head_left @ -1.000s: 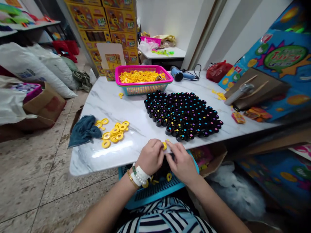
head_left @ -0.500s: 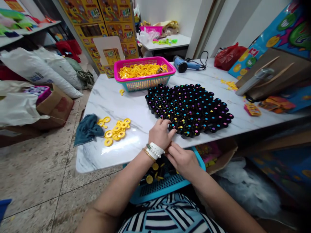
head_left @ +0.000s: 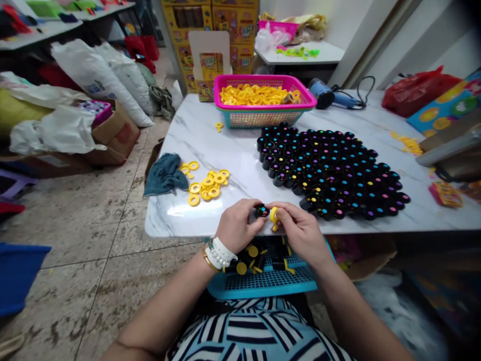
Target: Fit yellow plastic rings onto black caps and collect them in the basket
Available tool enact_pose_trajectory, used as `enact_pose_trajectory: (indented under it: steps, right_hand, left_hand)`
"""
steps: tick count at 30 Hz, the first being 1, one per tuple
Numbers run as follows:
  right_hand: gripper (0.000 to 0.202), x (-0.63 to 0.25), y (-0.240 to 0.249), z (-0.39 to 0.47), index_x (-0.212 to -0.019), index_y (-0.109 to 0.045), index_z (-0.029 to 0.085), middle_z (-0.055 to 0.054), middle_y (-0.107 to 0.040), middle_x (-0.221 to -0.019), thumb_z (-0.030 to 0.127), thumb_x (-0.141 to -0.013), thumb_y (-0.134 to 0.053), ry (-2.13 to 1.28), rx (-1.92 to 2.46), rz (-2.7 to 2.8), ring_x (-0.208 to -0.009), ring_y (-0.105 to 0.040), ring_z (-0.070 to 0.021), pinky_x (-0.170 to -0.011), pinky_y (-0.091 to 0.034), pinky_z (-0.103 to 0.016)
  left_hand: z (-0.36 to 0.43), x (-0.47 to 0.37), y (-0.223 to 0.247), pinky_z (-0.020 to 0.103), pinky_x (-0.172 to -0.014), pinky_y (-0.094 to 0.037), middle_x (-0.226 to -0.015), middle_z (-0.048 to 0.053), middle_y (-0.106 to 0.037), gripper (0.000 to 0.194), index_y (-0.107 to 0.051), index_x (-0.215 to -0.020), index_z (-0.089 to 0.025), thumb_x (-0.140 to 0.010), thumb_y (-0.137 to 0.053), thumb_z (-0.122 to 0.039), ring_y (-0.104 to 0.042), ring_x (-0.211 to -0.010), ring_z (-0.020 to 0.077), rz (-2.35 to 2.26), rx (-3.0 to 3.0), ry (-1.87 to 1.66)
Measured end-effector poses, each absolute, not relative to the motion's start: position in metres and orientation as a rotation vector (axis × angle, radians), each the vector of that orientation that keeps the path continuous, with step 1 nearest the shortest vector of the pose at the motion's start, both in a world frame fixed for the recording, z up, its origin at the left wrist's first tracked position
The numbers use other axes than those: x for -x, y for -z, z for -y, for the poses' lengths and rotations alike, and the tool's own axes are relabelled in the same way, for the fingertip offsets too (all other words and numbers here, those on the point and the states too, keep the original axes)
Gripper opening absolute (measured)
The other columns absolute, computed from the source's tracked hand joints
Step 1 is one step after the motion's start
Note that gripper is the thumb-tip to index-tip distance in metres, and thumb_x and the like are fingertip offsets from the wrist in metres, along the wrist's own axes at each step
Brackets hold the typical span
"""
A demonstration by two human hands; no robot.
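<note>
Between the thumb and fingers of my left hand is a small black cylinder with coloured dots on its end. My right hand pinches a yellow ring piece with a small tab, held close beside the cylinder; whether the two touch I cannot tell. Many black cylinders with coloured dots stand packed together on the table to the right. Loose yellow rings lie left of my hands. Below, at my lap, a blue basket holds black cylinders with yellow ends.
A pink basket full of yellow rings stands at the back of the marble-patterned table. A dark teal cloth lies at the left edge. Behind the cylinders are a blue heat-gun-like tool and a red bag.
My left hand has taken a black cylinder away from the near edge of the group. My right hand has come up from the lap basket with a yellow ring piece. The view has swung left.
</note>
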State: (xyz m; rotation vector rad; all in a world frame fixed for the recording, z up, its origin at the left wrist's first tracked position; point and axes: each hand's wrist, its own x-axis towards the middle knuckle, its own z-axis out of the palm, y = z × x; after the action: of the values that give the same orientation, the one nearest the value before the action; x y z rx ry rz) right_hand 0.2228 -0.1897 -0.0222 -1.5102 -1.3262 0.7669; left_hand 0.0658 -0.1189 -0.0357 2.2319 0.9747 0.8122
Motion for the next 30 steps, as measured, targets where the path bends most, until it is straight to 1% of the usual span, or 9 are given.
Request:
enact_pose_trajectory:
  steps: [3,5,8,10,13,18,21,26,30]
  right_hand:
    - [0.025,-0.216,0.018,0.182,-0.099,-0.073,0.022,-0.006,-0.064,-0.087,0.036,-0.093,-0.053,-0.577,1.635,1.465,-0.076,-0.063,-0.018,-0.069,-0.052,-0.029]
    - [0.028,-0.213,0.016,0.179,-0.111,-0.068,0.021,-0.005,-0.063,-0.083,0.038,-0.091,-0.055,-0.496,1.739,1.487,-0.064,-0.062,-0.0163,-0.06,-0.051,-0.028]
    - [0.047,-0.21,0.017,0.179,-0.131,-0.051,0.021,0.003,-0.059,-0.063,0.042,-0.09,-0.057,-0.691,1.817,1.386,-0.041,-0.055,-0.0125,-0.041,-0.044,-0.023]
    - [0.045,-0.211,0.019,0.181,-0.124,-0.053,0.021,0.008,-0.051,-0.051,0.047,-0.088,-0.058,-0.924,1.779,1.235,-0.03,-0.046,-0.0101,-0.03,-0.033,-0.02]
    - [0.035,-0.216,0.022,0.182,-0.103,-0.061,0.019,0.009,-0.048,-0.045,0.048,-0.083,-0.065,-1.088,1.658,1.007,-0.024,-0.037,-0.0065,-0.025,-0.022,-0.016]
    - [0.026,-0.218,0.018,0.178,-0.094,-0.068,0.017,0.006,-0.053,-0.043,0.037,-0.08,-0.072,-1.015,1.597,1.01,-0.031,-0.043,-0.0069,-0.031,-0.034,-0.017]
    - [0.023,-0.217,0.016,0.175,-0.093,-0.07,0.017,0.006,-0.054,-0.044,0.035,-0.079,-0.074,-0.969,1.618,1.044,-0.033,-0.043,-0.0068,-0.032,-0.034,-0.017]
    - [0.025,-0.223,0.016,0.172,-0.096,-0.068,0.019,0.007,-0.054,-0.046,0.039,-0.081,-0.07,-1.09,1.63,1.121,-0.03,-0.043,-0.0065,-0.029,-0.033,-0.016]
    - [0.031,-0.226,0.013,0.171,-0.104,-0.06,0.02,0.008,-0.056,-0.048,0.045,-0.085,-0.065,-1.292,1.616,1.116,-0.027,-0.045,-0.0083,-0.025,-0.034,-0.016]
  left_hand:
    - [0.119,-0.066,0.041,0.027,-0.074,-0.05,-0.095,0.004,-0.065,0.025,-0.06,-0.106,-0.017,-0.081,-0.065,-0.022,-0.061,-0.081,0.0152,-0.916,-2.248,-0.841]
    - [0.119,-0.066,0.043,0.028,-0.078,-0.05,-0.096,0.004,-0.064,0.023,-0.06,-0.106,-0.017,-0.083,-0.063,-0.023,-0.061,-0.088,0.0166,-0.916,-2.251,-0.843]
    - [0.122,-0.065,0.045,0.029,-0.081,-0.05,-0.098,0.005,-0.064,0.021,-0.06,-0.105,-0.018,-0.085,-0.06,-0.025,-0.06,-0.092,0.0179,-0.938,-2.248,-0.815]
    - [0.124,-0.066,0.045,0.029,-0.082,-0.05,-0.099,0.005,-0.064,0.022,-0.059,-0.107,-0.018,-0.086,-0.059,-0.026,-0.061,-0.093,0.0183,-0.939,-2.243,-0.808]
    - [0.124,-0.066,0.044,0.03,-0.083,-0.051,-0.1,0.005,-0.064,0.024,-0.06,-0.107,-0.017,-0.086,-0.06,-0.028,-0.061,-0.093,0.0185,-0.941,-2.237,-0.812]
    - [0.123,-0.065,0.042,0.03,-0.08,-0.051,-0.098,0.004,-0.064,0.023,-0.061,-0.106,-0.017,-0.086,-0.061,-0.03,-0.061,-0.091,0.0183,-0.927,-2.244,-0.797]
    - [0.123,-0.064,0.043,0.03,-0.08,-0.051,-0.098,0.004,-0.064,0.023,-0.061,-0.106,-0.016,-0.087,-0.06,-0.029,-0.061,-0.091,0.0183,-0.927,-2.229,-0.796]
    - [0.124,-0.064,0.042,0.031,-0.081,-0.05,-0.1,0.005,-0.063,0.029,-0.062,-0.111,-0.017,-0.085,-0.061,-0.029,-0.061,-0.092,0.0188,-0.95,-2.196,-0.798]
    - [0.12,-0.062,0.029,0.029,-0.071,-0.049,-0.085,0.005,-0.064,0.024,-0.067,-0.102,-0.016,-0.083,-0.06,-0.031,-0.06,-0.078,0.0169,-0.948,-2.102,-0.736]
